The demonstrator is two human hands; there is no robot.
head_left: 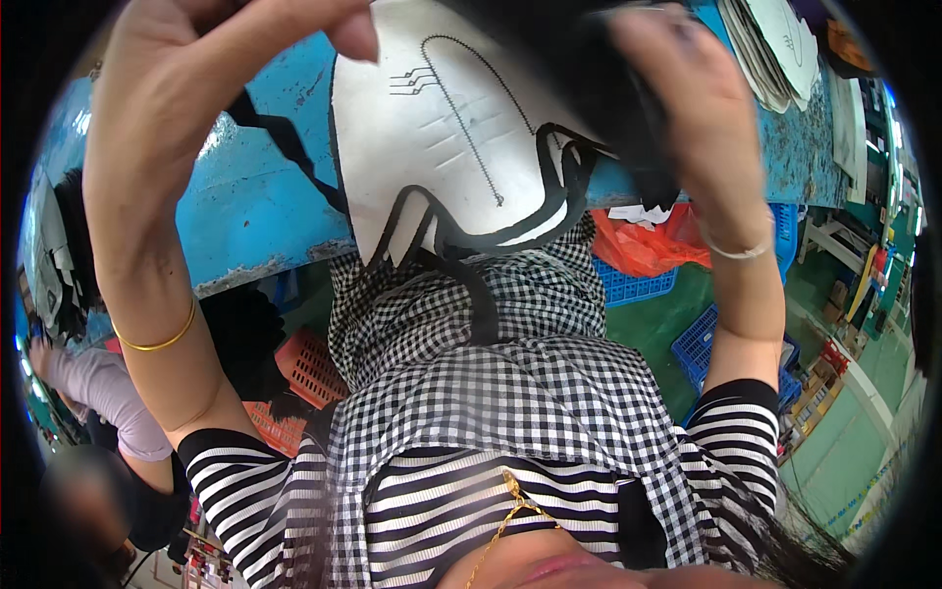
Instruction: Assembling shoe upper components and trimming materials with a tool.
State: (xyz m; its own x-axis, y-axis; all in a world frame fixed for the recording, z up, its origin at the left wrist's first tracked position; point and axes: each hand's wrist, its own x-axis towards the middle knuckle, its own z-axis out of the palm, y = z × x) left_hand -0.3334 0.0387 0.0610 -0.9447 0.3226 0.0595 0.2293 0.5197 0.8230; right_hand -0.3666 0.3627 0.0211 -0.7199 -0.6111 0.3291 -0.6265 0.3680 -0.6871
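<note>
A white shoe-upper piece (461,128) with black trim and a dotted stitch line hangs over the front edge of the worn blue table (245,206). My left hand (206,69) is raised at the upper left, its fingertips pinched at the top edge of this piece; a black strip (285,142) trails below the hand. My right hand (677,98) at the upper right is closed on dark black material (589,59) that joins the piece's top. What lies above both hands is out of the picture.
A stack of white cut pieces (775,39) lies on the table's far right. Below the table are an orange plastic bag (648,245), blue crates (726,344) and a red crate (309,368). Another person's sleeve (98,393) shows at lower left. Green floor (844,452) runs right.
</note>
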